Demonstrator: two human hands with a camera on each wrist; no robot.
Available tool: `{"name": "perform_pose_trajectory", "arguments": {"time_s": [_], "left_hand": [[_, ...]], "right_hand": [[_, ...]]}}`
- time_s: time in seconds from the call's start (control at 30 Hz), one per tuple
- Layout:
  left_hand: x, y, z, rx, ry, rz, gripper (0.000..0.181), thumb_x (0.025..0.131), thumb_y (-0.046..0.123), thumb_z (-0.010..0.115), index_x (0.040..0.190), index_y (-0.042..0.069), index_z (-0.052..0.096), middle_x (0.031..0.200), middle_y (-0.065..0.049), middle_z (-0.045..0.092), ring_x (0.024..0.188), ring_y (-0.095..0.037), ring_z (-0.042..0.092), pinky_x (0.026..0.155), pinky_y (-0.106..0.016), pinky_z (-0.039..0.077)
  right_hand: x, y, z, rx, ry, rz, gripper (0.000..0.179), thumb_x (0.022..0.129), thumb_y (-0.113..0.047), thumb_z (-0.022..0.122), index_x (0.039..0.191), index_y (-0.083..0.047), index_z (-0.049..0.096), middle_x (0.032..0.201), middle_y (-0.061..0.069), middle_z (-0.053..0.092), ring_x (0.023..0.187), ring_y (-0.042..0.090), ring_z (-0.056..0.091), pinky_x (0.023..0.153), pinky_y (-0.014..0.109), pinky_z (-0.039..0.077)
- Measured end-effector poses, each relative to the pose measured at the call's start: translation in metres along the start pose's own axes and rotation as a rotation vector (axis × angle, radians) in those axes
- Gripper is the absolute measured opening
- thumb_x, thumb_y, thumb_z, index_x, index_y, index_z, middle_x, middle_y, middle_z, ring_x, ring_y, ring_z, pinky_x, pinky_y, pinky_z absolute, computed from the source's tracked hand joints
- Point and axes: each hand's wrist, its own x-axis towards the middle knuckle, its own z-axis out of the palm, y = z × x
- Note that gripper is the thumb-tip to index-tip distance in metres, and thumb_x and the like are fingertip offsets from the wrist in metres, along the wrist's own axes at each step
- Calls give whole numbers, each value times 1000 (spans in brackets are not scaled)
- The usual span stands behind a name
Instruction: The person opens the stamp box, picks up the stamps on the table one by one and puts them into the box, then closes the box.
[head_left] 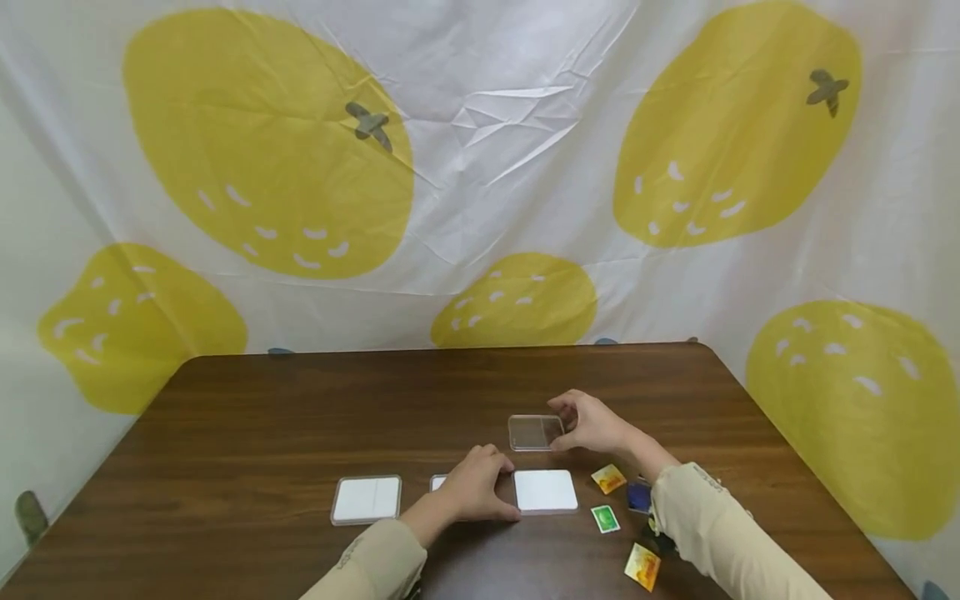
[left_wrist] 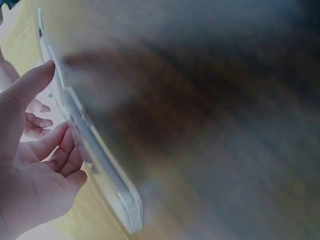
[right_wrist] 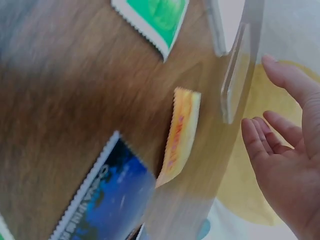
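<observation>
My left hand (head_left: 480,487) is above a flat clear case (head_left: 438,481) with a white insert, mostly hidden beneath it. Its thumb and fingertips spread toward the left edge of a second white-filled case (head_left: 546,490); contact is hard to tell. Farther back, my right hand (head_left: 592,423) is at the right end of a transparent cover (head_left: 528,433), thumb and fingers apart. In the right wrist view that cover (right_wrist: 235,75) lies on the table, a small gap from the fingertips. Near the right forearm lie a green stamp (head_left: 605,518) and a yellow-orange stamp (head_left: 608,478).
Another white-filled case (head_left: 367,500) lies at the left on the brown wooden table (head_left: 262,433). A blue stamp (head_left: 639,497) and a dark one (head_left: 660,537) are partly under the right sleeve, with an orange stamp (head_left: 642,567) nearer. A lemon-print curtain (head_left: 465,192) hangs behind.
</observation>
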Motion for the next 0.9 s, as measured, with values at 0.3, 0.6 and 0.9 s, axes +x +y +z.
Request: {"name": "perform_pose_trajectory", "arguments": {"time_s": [0.3, 0.6, 0.9], "left_hand": [[-24, -19, -20, -142, 80, 47, 53, 66, 29, 78, 106, -1, 60, 100, -9, 61, 97, -26, 54, 86, -37, 43], [-68, -42, -31, -147, 148, -43, 58, 67, 28, 79, 110, -3, 57, 109, -12, 59, 101, -29, 53, 86, -46, 43], [-85, -56, -30, -83, 168, -98, 68, 61, 32, 81, 112, -4, 56, 110, -12, 55, 102, -29, 49, 84, -45, 44]], "right_hand": [[-7, -23, 16, -24, -9, -53, 66, 69, -25, 77, 120, 6, 50, 105, 16, 56, 92, 27, 51, 71, 32, 47], [-18, -41, 38, 14, -50, -81, 63, 74, -28, 74, 122, 4, 48, 109, 15, 55, 96, 27, 53, 78, 35, 49], [-15, -57, 62, 25, -85, -128, 62, 73, -26, 74, 120, 5, 50, 116, 17, 56, 106, 29, 54, 90, 39, 43]]}}
